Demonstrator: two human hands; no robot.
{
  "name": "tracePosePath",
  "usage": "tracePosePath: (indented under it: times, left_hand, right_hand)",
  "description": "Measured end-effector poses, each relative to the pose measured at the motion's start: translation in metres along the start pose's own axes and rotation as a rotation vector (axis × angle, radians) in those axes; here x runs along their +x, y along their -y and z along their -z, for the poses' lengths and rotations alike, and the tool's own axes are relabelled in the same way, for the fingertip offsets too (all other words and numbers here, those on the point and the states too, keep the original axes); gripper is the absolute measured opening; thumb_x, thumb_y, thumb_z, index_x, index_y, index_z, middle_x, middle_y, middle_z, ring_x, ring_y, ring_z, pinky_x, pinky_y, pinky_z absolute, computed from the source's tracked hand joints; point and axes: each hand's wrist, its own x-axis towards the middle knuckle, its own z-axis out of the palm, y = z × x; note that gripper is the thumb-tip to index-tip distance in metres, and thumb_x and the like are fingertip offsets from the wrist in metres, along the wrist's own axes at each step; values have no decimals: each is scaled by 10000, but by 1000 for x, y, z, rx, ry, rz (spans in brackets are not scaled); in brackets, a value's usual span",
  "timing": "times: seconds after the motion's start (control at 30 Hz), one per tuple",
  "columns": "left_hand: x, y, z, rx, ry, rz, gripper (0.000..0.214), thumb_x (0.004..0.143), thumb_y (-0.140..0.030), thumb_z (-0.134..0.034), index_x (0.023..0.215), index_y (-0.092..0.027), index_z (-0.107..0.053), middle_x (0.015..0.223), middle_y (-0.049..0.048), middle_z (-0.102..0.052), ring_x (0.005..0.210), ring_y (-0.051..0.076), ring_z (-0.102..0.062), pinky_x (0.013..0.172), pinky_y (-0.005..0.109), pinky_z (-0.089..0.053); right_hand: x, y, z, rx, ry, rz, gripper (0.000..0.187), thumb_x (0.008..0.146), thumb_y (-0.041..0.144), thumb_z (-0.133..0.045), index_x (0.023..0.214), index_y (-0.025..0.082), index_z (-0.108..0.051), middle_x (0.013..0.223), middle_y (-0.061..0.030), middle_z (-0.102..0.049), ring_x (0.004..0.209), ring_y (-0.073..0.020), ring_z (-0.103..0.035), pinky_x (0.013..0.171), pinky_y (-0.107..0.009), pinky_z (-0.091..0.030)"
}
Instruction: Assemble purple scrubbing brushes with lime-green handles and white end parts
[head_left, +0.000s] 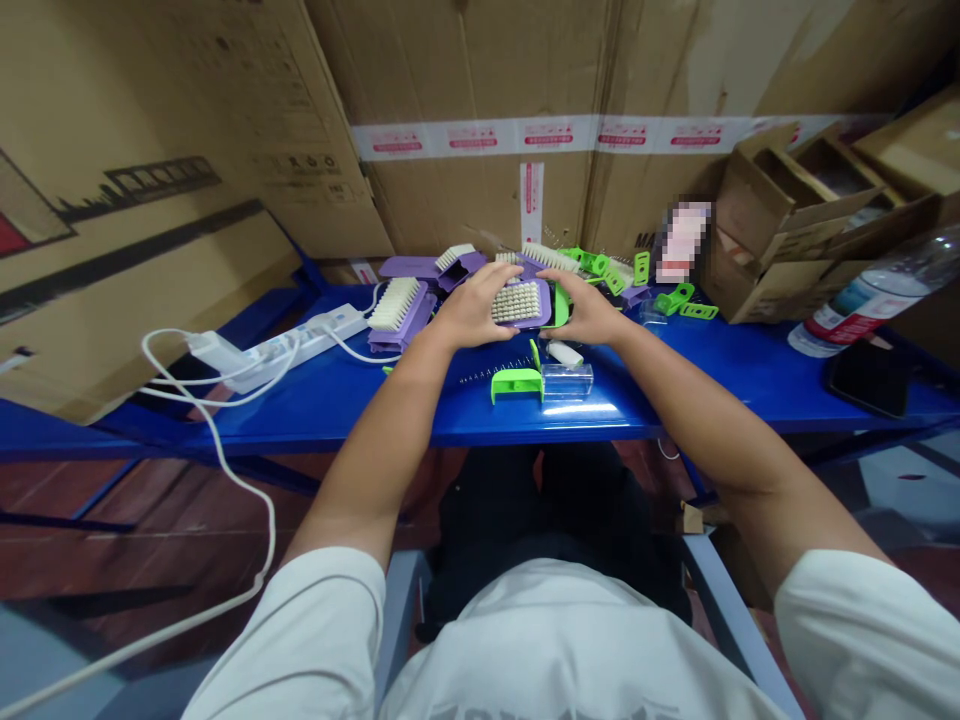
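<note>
Across a blue desk (720, 370), loose parts are scattered. On the near side of the bristled purple brush (517, 303), a green bracket (517, 381) and a clear box (568, 381) are laid. Its left end is grasped by the left hand (476, 307); against its right end, a green part (561, 305) is held between the thumb and fingers of the right hand (589, 310). Left of the brush, a white power strip (346, 322) and another bristled piece (395, 305) can be seen; far behind it, taped cardboard (465, 195) is stood.
</note>
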Motion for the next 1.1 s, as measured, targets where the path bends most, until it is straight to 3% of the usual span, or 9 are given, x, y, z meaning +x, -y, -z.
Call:
tracePosePath:
  times: [0.2, 0.53, 0.77, 1.0, 1.1]
  left_hand:
    - [0, 0, 0, -5, 11, 3, 1087, 749, -168, -1010, 1744, -230, -575, 1800, 194, -636, 1709, 442, -596, 1448, 637, -495]
    - [-1, -3, 0, -10, 4, -26, 1054, 752, -137, -997, 1723, -203, -593, 1777, 197, -658, 1676, 427, -631, 1422, 608, -532]
    - [0, -2, -2, -18, -10, -57, 1045, 758, -136, -998, 1720, -173, -593, 1752, 223, -668, 1657, 439, -646, 1410, 619, -539]
    - [-1, 5, -10, -70, -13, -56, 1074, 719, -204, -1082, 1687, -198, -618, 1725, 219, -679, 1560, 429, -715, 1369, 618, -571]
    - [7, 0, -9, -124, -105, -3, 1089, 680, -310, -1133, 1653, -216, -653, 1699, 205, -702, 1501, 431, -753, 1356, 632, -583]
  right_hand:
    - [0, 2, 1, -8, 3, -17, 1150, 675, 790, -1061, 1640, 303, -669, 1720, -192, -734, 1603, -510, -685, 1406, -740, -491]
    - [-1, -3, -2, -43, 13, 60, 1070, 768, 709, -998, 1671, 257, -645, 1709, -210, -733, 1585, -497, -692, 1382, -724, -525]
    - [-1, -4, -4, -39, 7, 77, 1070, 781, 797, -995, 1631, 249, -645, 1659, -230, -739, 1530, -508, -709, 1334, -731, -551]
    - [0, -6, -6, -63, -2, 70, 989, 748, 710, -985, 1553, 240, -655, 1587, -216, -768, 1448, -497, -740, 1270, -695, -583]
    - [0, -6, -7, -66, -10, 58, 976, 732, 690, -976, 1531, 226, -661, 1548, -222, -787, 1409, -498, -758, 1241, -699, -595]
